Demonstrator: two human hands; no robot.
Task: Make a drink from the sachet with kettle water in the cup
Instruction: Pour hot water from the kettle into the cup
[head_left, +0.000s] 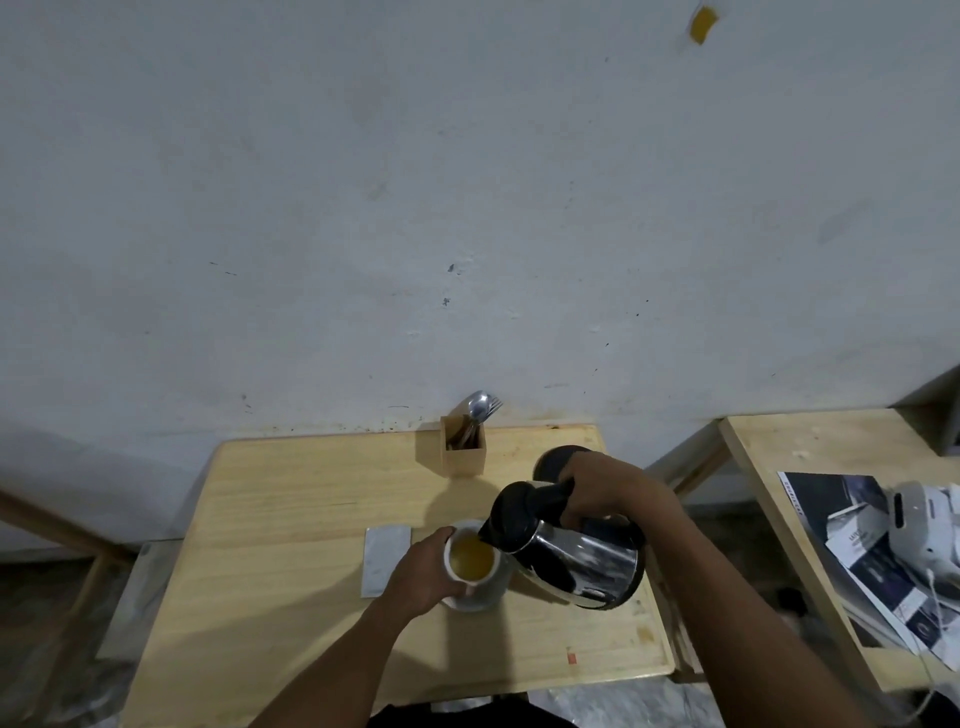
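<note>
One wide view from the person's head, above the table's (270, 545) near edge, tilted down and facing the wall (363, 182) behind its far edge; close, tabletop filling the lower part

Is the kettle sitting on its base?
No, the right hand holds the kettle tilted, spout over the cup, off the base behind it.

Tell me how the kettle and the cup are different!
The kettle is shiny metal with a black lid; the cup is white. The kettle is tilted, gripped by the right hand; the cup stands upright on the table, held by the left hand. Each has one hand on it.
</note>
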